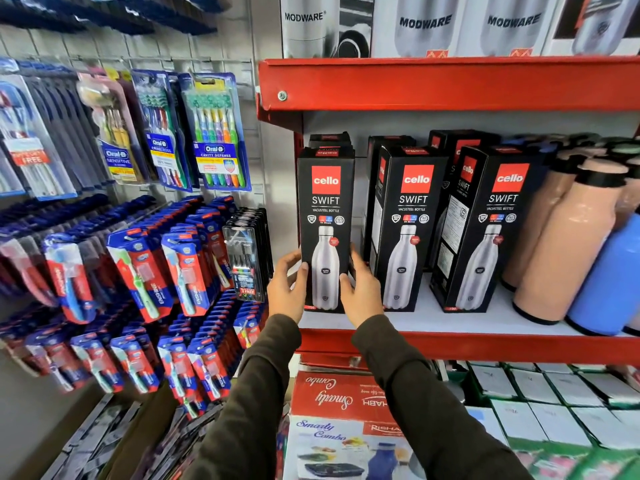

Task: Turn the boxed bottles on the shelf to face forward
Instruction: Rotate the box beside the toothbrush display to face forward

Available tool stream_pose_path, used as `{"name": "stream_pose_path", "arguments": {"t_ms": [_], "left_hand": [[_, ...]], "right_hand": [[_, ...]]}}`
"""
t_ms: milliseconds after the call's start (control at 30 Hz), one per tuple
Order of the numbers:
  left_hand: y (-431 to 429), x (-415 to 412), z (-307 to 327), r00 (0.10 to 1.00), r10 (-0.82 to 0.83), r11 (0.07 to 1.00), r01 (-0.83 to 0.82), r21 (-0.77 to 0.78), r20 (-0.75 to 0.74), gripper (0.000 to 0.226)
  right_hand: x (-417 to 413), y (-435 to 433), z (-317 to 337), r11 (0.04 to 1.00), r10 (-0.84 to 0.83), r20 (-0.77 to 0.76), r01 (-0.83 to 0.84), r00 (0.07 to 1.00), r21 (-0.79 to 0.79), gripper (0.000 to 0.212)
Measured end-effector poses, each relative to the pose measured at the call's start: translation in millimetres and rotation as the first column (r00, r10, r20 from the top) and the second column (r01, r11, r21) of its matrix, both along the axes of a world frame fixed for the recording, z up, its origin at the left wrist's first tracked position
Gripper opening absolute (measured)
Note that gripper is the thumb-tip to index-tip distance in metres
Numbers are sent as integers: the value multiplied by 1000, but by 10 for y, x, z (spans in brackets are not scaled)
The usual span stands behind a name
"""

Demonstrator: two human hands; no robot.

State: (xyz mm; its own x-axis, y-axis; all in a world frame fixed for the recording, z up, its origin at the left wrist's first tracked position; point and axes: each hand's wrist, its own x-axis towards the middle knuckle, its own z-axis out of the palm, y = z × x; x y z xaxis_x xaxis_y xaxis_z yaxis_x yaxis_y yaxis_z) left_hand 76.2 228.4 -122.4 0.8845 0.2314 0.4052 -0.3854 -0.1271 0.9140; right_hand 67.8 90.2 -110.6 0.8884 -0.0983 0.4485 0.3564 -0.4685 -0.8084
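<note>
Three black Cello Swift bottle boxes stand in a front row on the white shelf [433,320]. The left box [325,209] faces forward and stands upright. My left hand [287,289] grips its lower left edge, thumb on the front. My right hand [360,289] holds its lower right edge. The middle box [408,216] and the right box [491,216] show their fronts, turned slightly so a side panel is visible. More black boxes stand behind them, partly hidden.
Peach bottles [568,251] and a blue bottle [609,282] stand at the shelf's right. A red shelf lip [450,84] overhangs above, with Modware boxes [426,26] on top. Toothbrush packs [214,133] hang on the left wall. Boxed goods [346,427] fill the shelf below.
</note>
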Motion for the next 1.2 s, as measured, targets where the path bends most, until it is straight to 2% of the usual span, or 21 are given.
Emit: {"name": "stream_pose_path", "arguments": {"t_ms": [167, 367, 633, 900, 1200], "left_hand": [[-19, -56, 25, 999, 1, 1000, -2, -28, -49, 34], [13, -133, 22, 997, -8, 999, 5, -42, -79, 34], [26, -379, -19, 997, -39, 990, 31, -134, -62, 27], [22, -575, -44, 999, 5, 992, -10, -125, -45, 25], [-69, -638, -60, 999, 40, 991, -44, -129, -32, 27]], "right_hand": [[-38, 62, -46, 981, -50, 7, 48, 999, 189, 46], [-96, 30, -51, 970, -24, -21, 29, 999, 242, 42], [-333, -11, -98, 943, -30, 3, 28, 1000, 333, 41], [-521, -36, -116, 922, -23, 17, 15, 1000, 387, 41], [-572, -68, -94, 942, 0, 11, -4, 1000, 337, 39]]}}
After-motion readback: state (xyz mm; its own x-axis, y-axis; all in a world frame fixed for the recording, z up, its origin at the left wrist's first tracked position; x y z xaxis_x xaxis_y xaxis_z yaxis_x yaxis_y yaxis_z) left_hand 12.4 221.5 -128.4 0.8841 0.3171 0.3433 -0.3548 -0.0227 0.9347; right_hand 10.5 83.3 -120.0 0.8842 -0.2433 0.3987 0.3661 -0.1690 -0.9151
